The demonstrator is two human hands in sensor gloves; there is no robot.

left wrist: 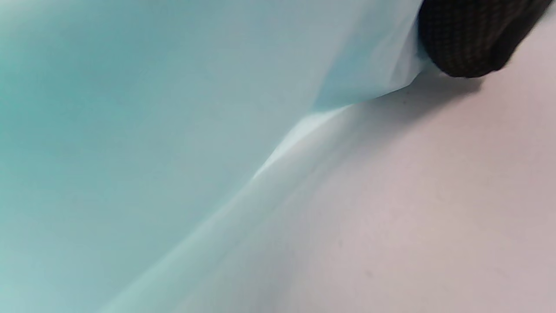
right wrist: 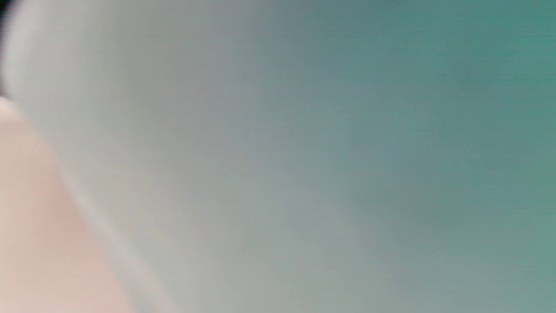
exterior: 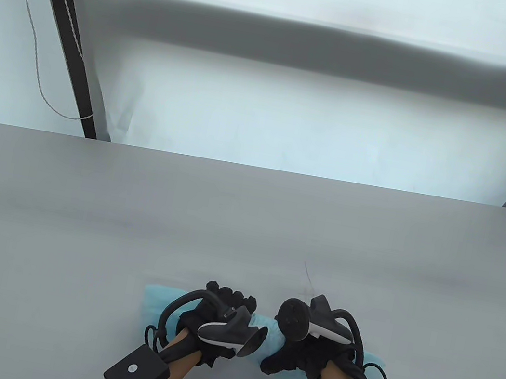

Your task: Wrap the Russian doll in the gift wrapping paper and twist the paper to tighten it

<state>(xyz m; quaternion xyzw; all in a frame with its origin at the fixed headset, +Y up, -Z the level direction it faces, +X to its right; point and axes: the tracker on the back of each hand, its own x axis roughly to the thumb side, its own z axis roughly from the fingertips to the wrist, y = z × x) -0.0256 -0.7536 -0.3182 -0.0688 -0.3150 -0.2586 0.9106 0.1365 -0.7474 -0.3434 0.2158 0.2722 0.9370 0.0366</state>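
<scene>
Low in the frame, both hands — left hand (exterior: 215,320), right hand (exterior: 303,350) — clutch the blue paper (exterior: 268,336); hard twisting could tear it.

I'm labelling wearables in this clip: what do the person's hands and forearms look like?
Both the left hand and right hand wear black knit sensor gloves. Each carries a black-and-white ring-shaped tracker on its back, black cables, and a black box strapped on the bare forearm.

Plain light blue wrapping paper (exterior: 153,303), no pattern seen. Black gloves worn on left hand (exterior: 215,320) and right hand (exterior: 303,350); trackers black with white patches. Grey surface (exterior: 246,227). Fingers (left wrist: 471,37) finely checked black.
</scene>
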